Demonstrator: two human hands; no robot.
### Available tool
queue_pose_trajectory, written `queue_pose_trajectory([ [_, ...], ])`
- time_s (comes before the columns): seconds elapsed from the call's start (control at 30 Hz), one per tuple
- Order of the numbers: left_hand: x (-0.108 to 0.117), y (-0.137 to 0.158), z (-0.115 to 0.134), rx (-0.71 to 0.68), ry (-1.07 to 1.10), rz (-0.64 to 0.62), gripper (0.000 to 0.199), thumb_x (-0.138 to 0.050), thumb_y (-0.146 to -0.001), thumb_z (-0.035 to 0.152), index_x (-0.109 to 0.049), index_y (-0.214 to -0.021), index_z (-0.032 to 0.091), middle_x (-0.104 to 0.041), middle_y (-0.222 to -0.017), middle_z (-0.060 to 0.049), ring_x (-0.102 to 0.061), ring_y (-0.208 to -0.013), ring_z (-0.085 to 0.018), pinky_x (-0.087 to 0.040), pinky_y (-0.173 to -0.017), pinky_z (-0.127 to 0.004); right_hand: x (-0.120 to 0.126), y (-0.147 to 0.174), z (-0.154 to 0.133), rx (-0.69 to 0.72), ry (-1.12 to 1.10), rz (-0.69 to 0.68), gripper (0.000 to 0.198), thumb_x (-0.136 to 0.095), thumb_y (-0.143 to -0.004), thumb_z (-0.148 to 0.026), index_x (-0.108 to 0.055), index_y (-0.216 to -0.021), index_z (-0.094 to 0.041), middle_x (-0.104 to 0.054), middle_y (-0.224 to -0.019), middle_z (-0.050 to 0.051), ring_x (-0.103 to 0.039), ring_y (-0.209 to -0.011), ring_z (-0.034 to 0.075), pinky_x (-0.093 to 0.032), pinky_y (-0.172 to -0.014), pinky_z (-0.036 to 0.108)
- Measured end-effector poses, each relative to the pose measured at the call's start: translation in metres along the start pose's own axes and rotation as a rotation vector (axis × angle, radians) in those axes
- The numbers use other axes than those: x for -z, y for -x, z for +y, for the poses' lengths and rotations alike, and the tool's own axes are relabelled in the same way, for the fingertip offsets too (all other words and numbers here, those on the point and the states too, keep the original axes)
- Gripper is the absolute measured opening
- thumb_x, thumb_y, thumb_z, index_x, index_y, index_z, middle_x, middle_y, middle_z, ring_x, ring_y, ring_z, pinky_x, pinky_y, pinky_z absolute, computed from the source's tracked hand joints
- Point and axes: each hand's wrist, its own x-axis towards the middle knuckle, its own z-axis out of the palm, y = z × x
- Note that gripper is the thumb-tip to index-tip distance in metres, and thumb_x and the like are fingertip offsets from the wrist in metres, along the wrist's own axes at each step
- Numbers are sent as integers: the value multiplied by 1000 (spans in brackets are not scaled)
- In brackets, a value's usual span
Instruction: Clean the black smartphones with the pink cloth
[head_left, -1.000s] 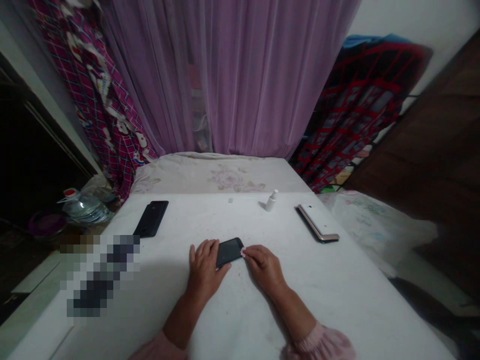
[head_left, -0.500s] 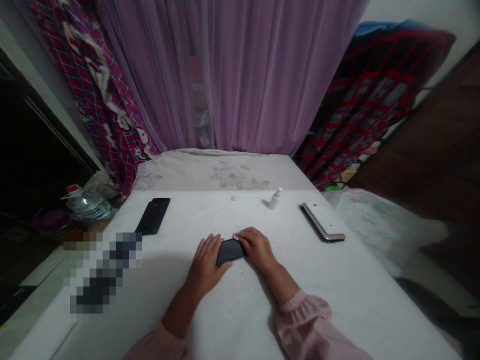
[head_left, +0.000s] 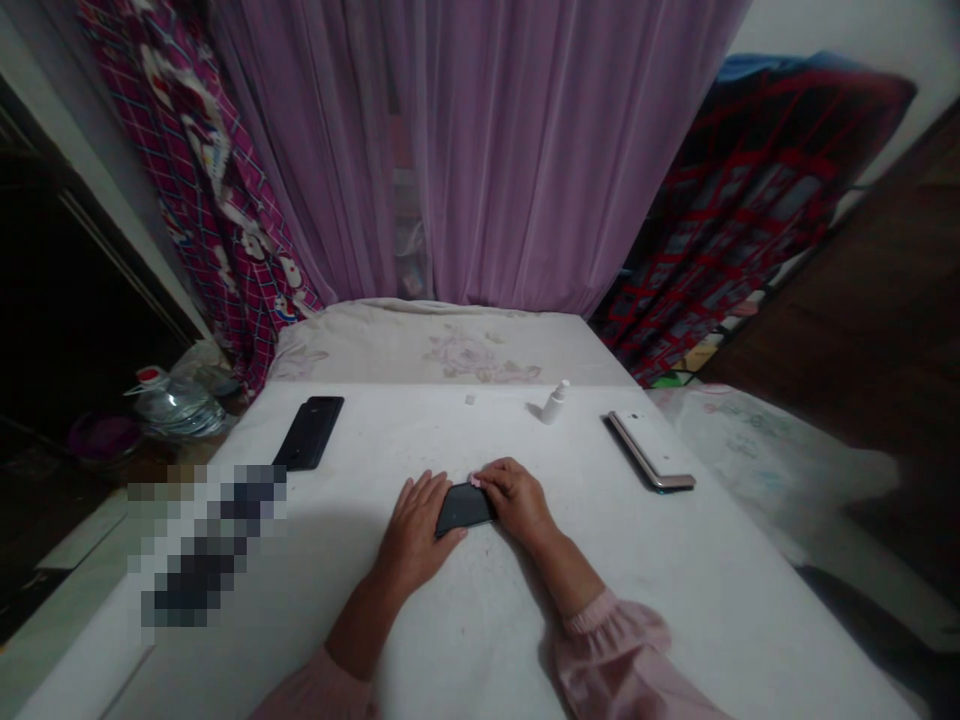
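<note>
A dark phone [head_left: 466,506] lies flat on the white-covered table, its length running left to right. My left hand [head_left: 417,525] grips its left end, the thumb along the near edge and the fingers towards the far side. Between the thumb and fingers of my right hand [head_left: 517,500] is a small pale pink piece [head_left: 475,480], pressed at the phone's far edge near the right end. The material of that piece is too small to make out. My right fingers cover the phone's right end.
Stacked dark phones [head_left: 311,432] lie at the left, beside a blurred-out patch. A white spray bottle [head_left: 554,402] and a small pale square [head_left: 470,399] stand further back. Stacked phones [head_left: 651,452], a white one on top, lie at the right. Purple curtains [head_left: 525,150] hang behind.
The pink piece in my right hand has shifted slightly along the phone's far edge. My left hand keeps its hold. The whole view has moved slightly.
</note>
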Motion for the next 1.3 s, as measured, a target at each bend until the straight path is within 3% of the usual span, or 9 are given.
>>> queue_pose_trajectory([
  [0.1,0,0,1,11,-10,-7,56,-57,-85,34,-42,-136,17,-47,-144,-13,-36,-137,-30,-24,-114,-54,-3,-1,0,-4,2,23,20,-58,-85,-19,-75,-92,-28,-66,-86,3,-62,-80,15,-49,-71,26],
  [0.37,-2,0,0,-2,-21,-5,56,-55,-87,35,-41,-138,18,-46,-145,-12,-35,-138,-30,-24,-114,-53,9,43,-3,87,-66,42,20,-56,-88,-23,-75,-91,-28,-64,-81,3,-61,-75,14,-49,-66,25],
  [0.67,0,0,2,4,-23,-16,57,-56,-87,37,-40,-138,18,-47,-144,-12,-35,-138,-30,-23,-114,-54,-4,0,4,22,-24,40,20,-59,-85,-18,-75,-92,-27,-65,-83,3,-62,-78,16,-49,-70,27],
  [1.0,3,-2,5,17,-11,-51,57,-57,-86,34,-40,-137,15,-45,-145,-13,-33,-139,-29,-21,-115,-52,11,43,-2,95,-53,17,21,-55,-89,-23,-75,-93,-28,-64,-82,4,-61,-76,15,-48,-67,25],
  [1.3,-2,-1,0,-13,-28,-14,57,-59,-86,35,-41,-137,17,-47,-144,-13,-36,-138,-30,-25,-114,-54,-2,3,5,36,19,28,20,-61,-84,-17,-75,-93,-28,-65,-84,3,-62,-79,16,-49,-70,27],
])
